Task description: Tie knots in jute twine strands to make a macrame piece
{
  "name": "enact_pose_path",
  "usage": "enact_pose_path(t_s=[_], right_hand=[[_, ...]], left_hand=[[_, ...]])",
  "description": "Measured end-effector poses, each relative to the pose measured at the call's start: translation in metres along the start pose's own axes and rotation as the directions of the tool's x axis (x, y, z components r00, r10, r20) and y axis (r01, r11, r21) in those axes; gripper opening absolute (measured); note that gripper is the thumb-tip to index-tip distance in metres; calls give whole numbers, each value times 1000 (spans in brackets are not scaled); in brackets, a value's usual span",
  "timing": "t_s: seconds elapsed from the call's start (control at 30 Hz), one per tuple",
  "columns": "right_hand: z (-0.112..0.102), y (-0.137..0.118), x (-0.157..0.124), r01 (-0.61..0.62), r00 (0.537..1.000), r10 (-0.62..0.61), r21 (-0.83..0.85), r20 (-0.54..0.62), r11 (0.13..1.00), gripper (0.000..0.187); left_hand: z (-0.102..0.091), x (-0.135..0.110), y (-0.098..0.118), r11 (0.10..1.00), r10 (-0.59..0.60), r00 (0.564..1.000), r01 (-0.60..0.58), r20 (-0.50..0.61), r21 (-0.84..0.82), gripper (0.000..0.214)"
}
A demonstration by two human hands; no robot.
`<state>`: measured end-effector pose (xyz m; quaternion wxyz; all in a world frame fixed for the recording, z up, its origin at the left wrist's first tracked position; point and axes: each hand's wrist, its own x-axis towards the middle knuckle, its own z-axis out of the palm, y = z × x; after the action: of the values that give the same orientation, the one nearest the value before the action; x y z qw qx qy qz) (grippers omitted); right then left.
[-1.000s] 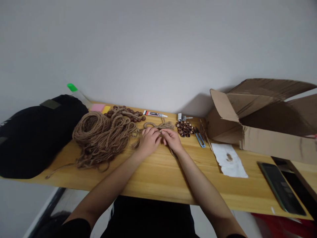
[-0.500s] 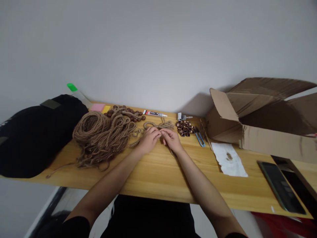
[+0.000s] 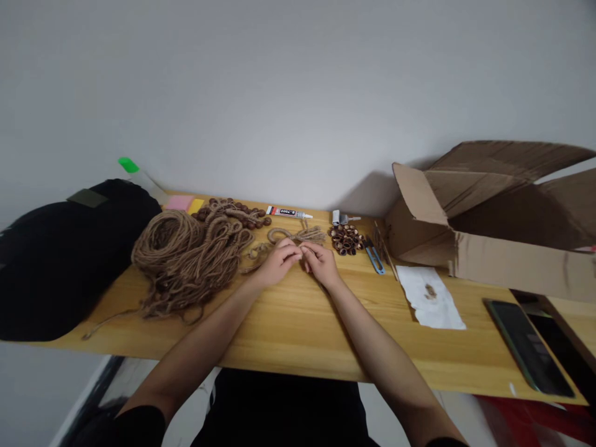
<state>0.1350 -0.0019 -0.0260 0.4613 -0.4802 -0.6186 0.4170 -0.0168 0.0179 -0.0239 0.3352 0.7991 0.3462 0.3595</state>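
My left hand and my right hand meet fingertip to fingertip over the table. Both are closed in a pinch on a thin brown cord, which trails out below my right hand; the pinched part is mostly hidden by the fingers. Just behind them lies a looped rope piece with a frayed tassel. Left of my left hand is a big pile of brown twine. A heap of small brown shell-like cups sits to the right of my right hand.
Blue-handled thread snips, a glue tube and a stained white tissue lie on the wooden table. An open cardboard box stands right, near a phone. A black bag occupies the left end.
My hands stay together in nearly the same pinch, with only slight finger movement. The view has shifted a little.
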Motion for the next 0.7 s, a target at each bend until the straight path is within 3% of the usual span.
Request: enact_pose_path(t_s=[0.33, 0.7], right_hand=[[0, 5, 4, -140, 990, 132, 183, 53, 973, 31], [0, 6, 4, -122, 991, 113, 144, 64, 982, 27]], left_hand=[[2, -2, -1, 995, 17, 999, -12, -49, 99, 18], [3, -3, -2, 986, 49, 997, -39, -60, 164, 18]])
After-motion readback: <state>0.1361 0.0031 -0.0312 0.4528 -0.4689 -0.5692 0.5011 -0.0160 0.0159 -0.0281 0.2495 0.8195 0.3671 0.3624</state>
